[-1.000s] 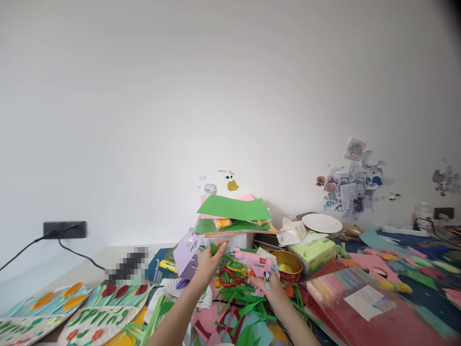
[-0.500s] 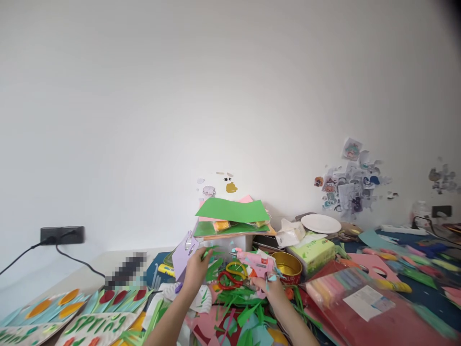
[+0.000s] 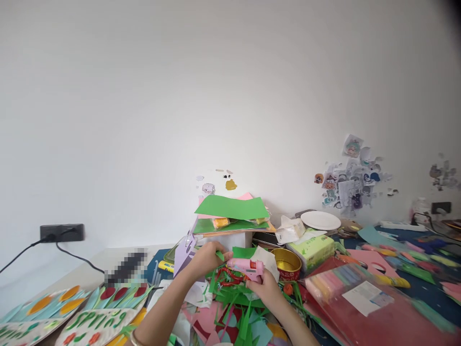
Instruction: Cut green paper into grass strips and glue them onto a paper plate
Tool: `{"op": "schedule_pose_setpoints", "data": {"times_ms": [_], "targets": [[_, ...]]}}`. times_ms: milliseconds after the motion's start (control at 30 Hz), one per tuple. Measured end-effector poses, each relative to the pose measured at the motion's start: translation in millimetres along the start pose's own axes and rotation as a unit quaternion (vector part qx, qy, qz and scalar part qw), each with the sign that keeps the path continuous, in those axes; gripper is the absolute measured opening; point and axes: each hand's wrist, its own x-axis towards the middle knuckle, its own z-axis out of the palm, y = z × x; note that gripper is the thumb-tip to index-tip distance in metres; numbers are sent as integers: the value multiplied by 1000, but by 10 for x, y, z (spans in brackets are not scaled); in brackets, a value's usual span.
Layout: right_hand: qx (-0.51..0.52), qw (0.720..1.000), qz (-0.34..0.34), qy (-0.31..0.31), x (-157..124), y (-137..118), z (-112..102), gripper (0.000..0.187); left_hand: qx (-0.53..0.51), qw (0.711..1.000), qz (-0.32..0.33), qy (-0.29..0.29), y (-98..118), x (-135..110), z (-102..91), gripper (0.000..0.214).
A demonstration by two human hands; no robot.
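Note:
My right hand point(image 3: 265, 287) is wrapped round the grip of a pink hot glue gun point(image 3: 248, 265), which points left. Fingers of my left hand point(image 3: 209, 257) are closed at the gun's nozzle, pinching a green paper piece point(image 3: 220, 255) that is mostly hidden. Beneath the gun, red scissor handles point(image 3: 230, 277) show in part among green paper scraps point(image 3: 239, 295). Pink paper cut-outs point(image 3: 207, 317) lie nearer to me. A purple paper piece point(image 3: 183, 254) with cut-out holes stands left of my left hand.
A stack topped by green paper point(image 3: 230, 207) stands at the back. Right of my hands are a gold-lined tin point(image 3: 286, 262), a green tissue pack point(image 3: 313, 250), a white plate point(image 3: 320, 220) and bagged clay point(image 3: 334, 283). Decorated "Spring" pieces point(image 3: 95, 319) lie at left.
My left hand has moved right to the nozzle. The glue gun has moved slightly left and down in my right hand, now turned more level. The yellow scissor handles are now hidden.

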Motion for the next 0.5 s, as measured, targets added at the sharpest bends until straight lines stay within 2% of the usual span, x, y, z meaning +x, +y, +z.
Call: {"op": "schedule_pose_setpoints", "data": {"times_ms": [233, 367, 500], "targets": [[-10, 1000, -9, -27, -14, -43, 6, 31, 10, 995, 70, -72, -14, -48, -137, 40], [-12, 999, -15, -34, -24, -57, 5, 32, -8, 991, 101, -89, -51, -94, -173, 34], [-12, 998, -31, -47, -44, -72, 28, 34, -15, 991, 97, -87, -96, -89, -140, 33]]}}
